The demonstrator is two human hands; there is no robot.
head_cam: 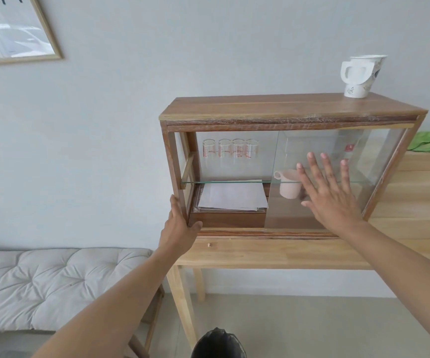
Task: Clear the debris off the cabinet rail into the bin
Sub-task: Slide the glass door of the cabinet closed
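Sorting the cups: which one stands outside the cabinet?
The white paper cup on the cabinet top; the pink mug and glasses sit inside.

A light wooden table [273, 254] carries the cabinet [286, 109] and 1 small crumb [209, 245].

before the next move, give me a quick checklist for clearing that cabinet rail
1. Cabinet steadied: ok. The left hand grips its lower left corner post.
2. Glass door under control: ok. The right hand lies flat on the pane, fingers spread.
3. Left half of the bottom rail exposed: ok. The pane sits on the right side.
4. Debris located on the rail: cannot tell. Only a small crumb shows, on the table in front.
5. Bin in reach: ok. It stands on the floor below the table edge.
6. Paper cup on top stable: cannot tell.
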